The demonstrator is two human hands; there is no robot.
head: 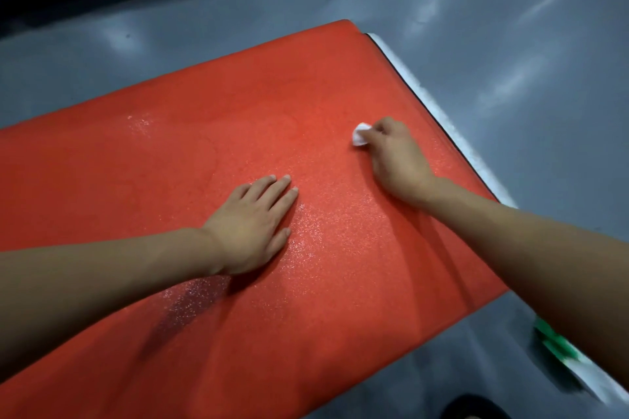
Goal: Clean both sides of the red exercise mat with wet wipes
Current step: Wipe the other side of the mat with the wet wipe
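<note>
single head-worn wide-angle view, looking forward and steeply down from above the person's own forearms. it sits close over the flat red textured foam exercise mat (pixel 238 119), which fills most of the field on the glossy grey floor (pixel 476 10); straight edges bow toward the frame's margins.

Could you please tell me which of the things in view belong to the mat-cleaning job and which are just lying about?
In the job:
red exercise mat
wet wipe, gripped by the right hand
left hand, pressed flat on the mat

Lying about:
green and white packet on the grey floor, possibly the wipes pack
white strip along the mat's far edge
</note>
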